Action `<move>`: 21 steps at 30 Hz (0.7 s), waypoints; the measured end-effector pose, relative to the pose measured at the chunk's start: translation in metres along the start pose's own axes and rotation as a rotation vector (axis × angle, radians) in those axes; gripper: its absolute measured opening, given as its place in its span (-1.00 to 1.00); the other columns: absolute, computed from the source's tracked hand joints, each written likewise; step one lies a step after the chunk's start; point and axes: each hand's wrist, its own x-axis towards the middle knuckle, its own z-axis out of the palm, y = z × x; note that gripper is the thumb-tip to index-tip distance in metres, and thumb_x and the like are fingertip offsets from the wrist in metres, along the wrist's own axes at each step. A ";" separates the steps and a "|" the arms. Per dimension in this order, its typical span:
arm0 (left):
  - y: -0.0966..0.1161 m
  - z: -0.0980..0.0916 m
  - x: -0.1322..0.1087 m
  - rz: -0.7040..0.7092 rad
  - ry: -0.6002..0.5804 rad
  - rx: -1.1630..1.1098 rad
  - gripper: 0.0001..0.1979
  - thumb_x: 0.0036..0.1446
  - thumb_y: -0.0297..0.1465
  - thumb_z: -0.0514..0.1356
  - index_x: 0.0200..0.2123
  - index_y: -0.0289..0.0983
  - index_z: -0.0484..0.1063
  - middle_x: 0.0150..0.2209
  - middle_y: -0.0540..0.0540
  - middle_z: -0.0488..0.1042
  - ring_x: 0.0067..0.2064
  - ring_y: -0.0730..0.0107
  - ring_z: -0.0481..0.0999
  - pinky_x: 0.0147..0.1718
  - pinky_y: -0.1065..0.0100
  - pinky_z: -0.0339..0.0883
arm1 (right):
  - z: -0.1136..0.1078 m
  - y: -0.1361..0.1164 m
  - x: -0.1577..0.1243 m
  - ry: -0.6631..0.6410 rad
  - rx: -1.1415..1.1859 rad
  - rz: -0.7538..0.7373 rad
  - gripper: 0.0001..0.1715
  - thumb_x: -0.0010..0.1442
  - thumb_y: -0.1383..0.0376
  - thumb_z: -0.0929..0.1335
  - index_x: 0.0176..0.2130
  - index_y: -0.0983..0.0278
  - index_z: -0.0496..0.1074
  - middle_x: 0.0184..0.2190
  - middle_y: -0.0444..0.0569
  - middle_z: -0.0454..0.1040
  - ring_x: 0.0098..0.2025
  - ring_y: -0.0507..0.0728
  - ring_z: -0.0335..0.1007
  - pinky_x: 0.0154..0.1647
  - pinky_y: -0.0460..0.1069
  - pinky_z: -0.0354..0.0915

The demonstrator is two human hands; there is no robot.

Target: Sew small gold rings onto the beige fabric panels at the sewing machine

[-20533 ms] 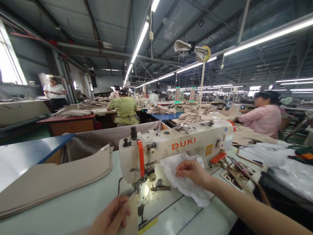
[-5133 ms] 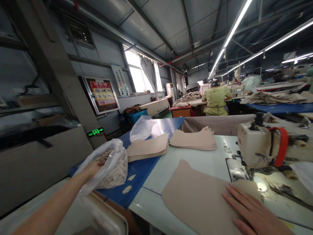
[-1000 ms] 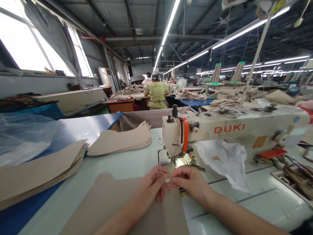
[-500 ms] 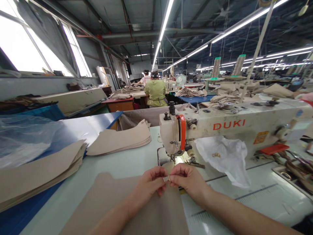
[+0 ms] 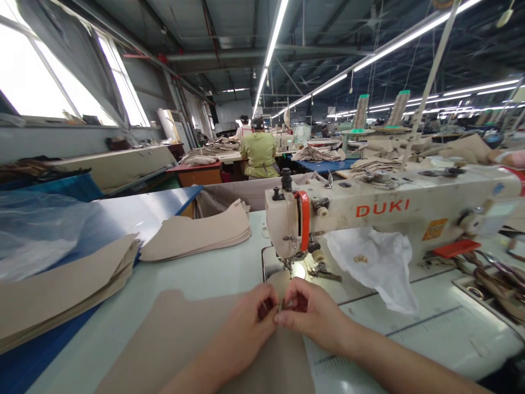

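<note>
My left hand [image 5: 250,323] and my right hand [image 5: 309,317] meet fingertip to fingertip just in front of the needle of the white DUKI sewing machine [image 5: 369,213]. Both hands pinch one small pale piece with a bit of metal between them; I cannot make out exactly what it is. They hover over a flat beige cut panel [image 5: 184,339] lying on the pale green table [image 5: 213,268]. The machine's lamp lights the needle plate [image 5: 299,269] behind my fingers.
Two stacks of beige panels [image 5: 200,235] [image 5: 61,290] lie to the left, beside a clear plastic bag [image 5: 36,230] on a blue board. A white plastic bag with small metal parts [image 5: 375,265] sits under the machine arm. Straps and tools [image 5: 492,273] lie at right. A person in green [image 5: 259,156] sits ahead.
Over the last second my two hands have sunk slightly towards the panel and closed tighter on the small piece. Five seconds ago my left hand was at a bag far left.
</note>
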 end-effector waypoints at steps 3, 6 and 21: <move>0.002 0.000 -0.001 0.000 0.033 0.030 -0.95 0.01 -0.41 0.05 -0.48 -0.22 0.22 -0.50 0.06 0.29 -0.40 0.37 0.30 -0.41 0.40 0.14 | -0.002 -0.001 -0.001 0.014 -0.044 -0.021 -0.75 -0.05 0.26 0.43 -0.46 0.27 0.26 -0.58 -0.23 0.20 -0.52 -0.02 0.07 -0.52 -0.12 0.01; 0.002 0.000 -0.001 0.008 0.052 0.024 -0.96 -0.01 -0.43 0.03 -0.48 -0.22 0.22 -0.49 0.06 0.30 -0.40 0.36 0.32 -0.39 0.39 0.16 | -0.003 -0.005 -0.004 0.022 -0.106 -0.051 -0.85 0.00 0.31 0.39 -0.45 0.28 0.29 -0.57 -0.21 0.25 -0.51 -0.01 0.12 -0.51 -0.12 0.04; 0.000 0.002 -0.002 -0.016 0.131 0.048 -0.95 -0.06 -0.42 0.05 -0.51 -0.21 0.28 -0.51 0.04 0.37 -0.41 0.33 0.37 -0.38 0.37 0.19 | -0.003 -0.006 -0.003 0.006 -0.210 -0.138 -0.88 0.06 0.31 0.36 -0.47 0.28 0.33 -0.57 -0.19 0.28 -0.51 -0.01 0.16 -0.48 -0.13 0.09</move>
